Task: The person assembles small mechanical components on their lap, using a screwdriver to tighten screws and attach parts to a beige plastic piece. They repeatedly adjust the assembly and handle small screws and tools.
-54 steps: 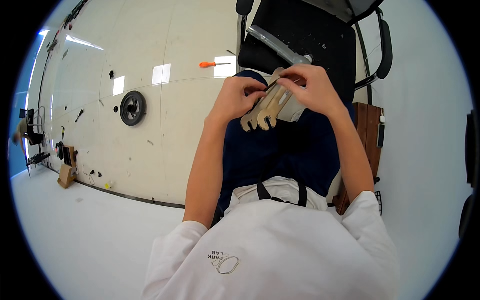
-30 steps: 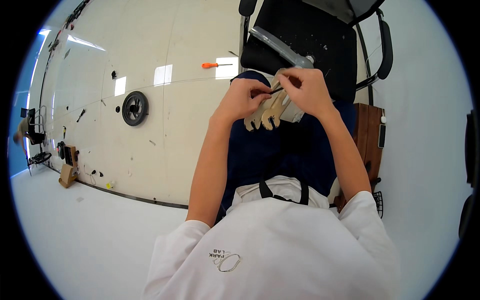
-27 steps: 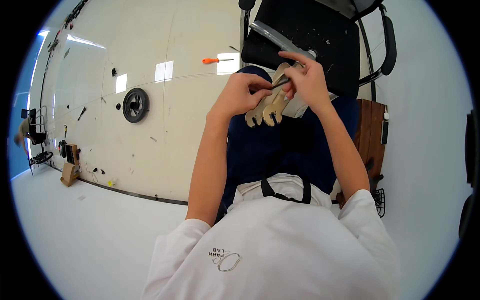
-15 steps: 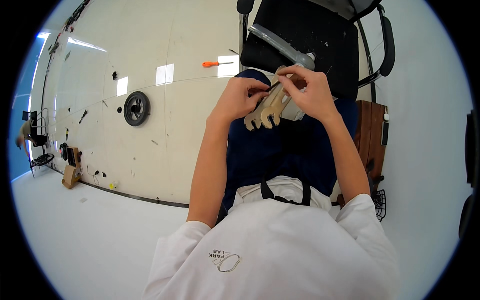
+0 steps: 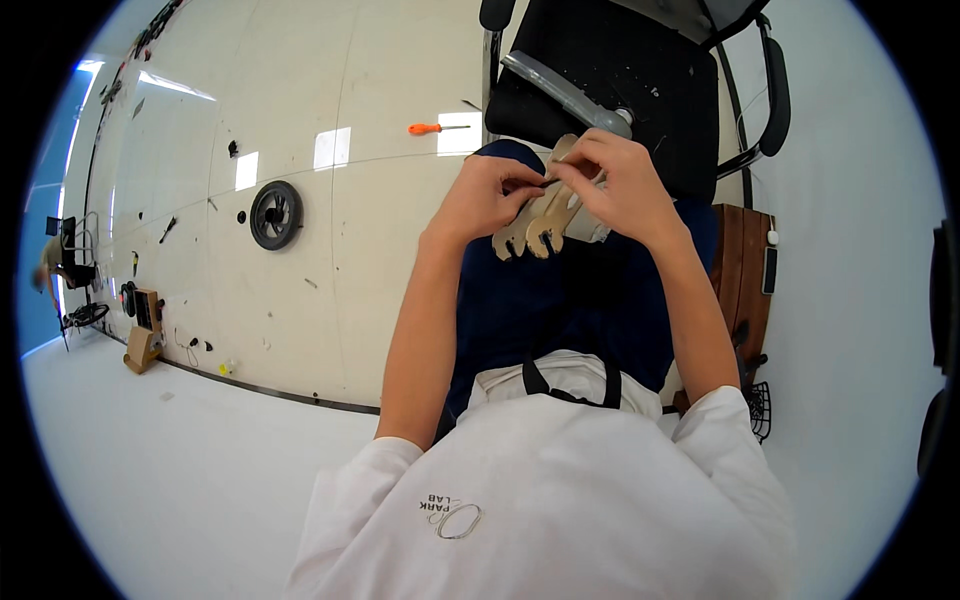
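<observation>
At twelve o'clock, pale tan wooden pieces lie against dark navy trousers. At eleven o'clock, an orange-handled screwdriver rests on the glossy cream floor, a black wheel at ten.

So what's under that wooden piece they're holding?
Under the wooden piece lies the dark blue lap. Both hands, left hand and right hand, cover its upper part.

- A small printed mark sits on the white shirt's chest, low in view: short dark lettering above a thin looping outline.
- Packages, signs, screens: none can be made out on the pale floor or near the chair.
</observation>
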`<action>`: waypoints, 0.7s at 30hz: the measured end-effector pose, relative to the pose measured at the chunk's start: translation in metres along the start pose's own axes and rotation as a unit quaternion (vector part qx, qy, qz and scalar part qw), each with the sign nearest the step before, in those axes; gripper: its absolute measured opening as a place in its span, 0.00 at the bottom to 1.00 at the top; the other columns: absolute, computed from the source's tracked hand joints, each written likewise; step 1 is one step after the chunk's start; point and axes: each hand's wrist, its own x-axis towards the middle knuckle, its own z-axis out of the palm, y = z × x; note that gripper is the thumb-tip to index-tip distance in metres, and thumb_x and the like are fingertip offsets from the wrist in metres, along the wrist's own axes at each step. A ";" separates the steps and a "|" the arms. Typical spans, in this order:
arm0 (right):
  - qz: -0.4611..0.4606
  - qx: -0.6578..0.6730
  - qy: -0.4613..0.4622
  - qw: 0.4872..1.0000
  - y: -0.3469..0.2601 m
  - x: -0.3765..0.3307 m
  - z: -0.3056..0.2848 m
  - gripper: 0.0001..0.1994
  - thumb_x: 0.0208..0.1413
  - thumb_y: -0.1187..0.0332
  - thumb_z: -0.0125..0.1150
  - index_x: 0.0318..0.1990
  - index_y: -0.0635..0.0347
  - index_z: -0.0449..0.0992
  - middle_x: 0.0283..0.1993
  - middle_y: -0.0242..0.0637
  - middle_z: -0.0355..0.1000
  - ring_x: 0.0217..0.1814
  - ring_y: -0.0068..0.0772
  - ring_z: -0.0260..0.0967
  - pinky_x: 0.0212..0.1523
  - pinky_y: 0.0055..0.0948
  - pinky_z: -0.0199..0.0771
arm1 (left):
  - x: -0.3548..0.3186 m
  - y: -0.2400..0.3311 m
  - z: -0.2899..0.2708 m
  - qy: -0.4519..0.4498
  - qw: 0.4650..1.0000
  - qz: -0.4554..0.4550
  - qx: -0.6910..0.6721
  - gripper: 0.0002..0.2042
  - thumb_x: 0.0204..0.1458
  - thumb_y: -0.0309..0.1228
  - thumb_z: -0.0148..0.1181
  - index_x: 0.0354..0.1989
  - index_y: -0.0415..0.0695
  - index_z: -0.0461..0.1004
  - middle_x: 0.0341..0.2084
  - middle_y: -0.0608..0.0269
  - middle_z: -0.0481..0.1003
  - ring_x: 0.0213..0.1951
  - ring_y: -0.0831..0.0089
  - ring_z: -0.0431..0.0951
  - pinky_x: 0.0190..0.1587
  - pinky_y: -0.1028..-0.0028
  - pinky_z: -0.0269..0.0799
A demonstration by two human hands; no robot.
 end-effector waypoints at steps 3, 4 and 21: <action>0.101 0.112 0.031 0.988 0.001 -0.001 0.012 0.13 0.56 0.72 0.64 0.48 0.65 0.78 0.29 0.38 0.78 0.26 0.26 0.77 0.32 0.24 0.78 | -0.001 -0.002 0.001 -0.013 1.000 0.000 -0.002 0.08 0.50 0.23 0.67 0.38 0.36 0.83 0.30 0.52 0.83 0.33 0.66 0.84 0.40 0.72 0.79; 0.157 0.188 0.040 0.969 0.000 -0.002 0.015 0.14 0.56 0.72 0.63 0.49 0.66 0.78 0.30 0.40 0.78 0.25 0.26 0.77 0.31 0.24 0.79 | -0.002 -0.003 -0.001 -0.016 1.000 -0.002 -0.002 0.08 0.49 0.23 0.67 0.38 0.36 0.84 0.30 0.52 0.83 0.33 0.66 0.84 0.40 0.72 0.79; 0.189 0.277 0.021 0.942 -0.007 -0.015 0.011 0.10 0.58 0.71 0.65 0.45 0.66 0.79 0.29 0.40 0.80 0.30 0.26 0.80 0.34 0.23 0.79 | 0.005 -0.002 0.003 -0.017 1.000 -0.018 -0.010 0.09 0.52 0.23 0.66 0.41 0.35 0.83 0.32 0.53 0.84 0.36 0.69 0.84 0.42 0.72 0.78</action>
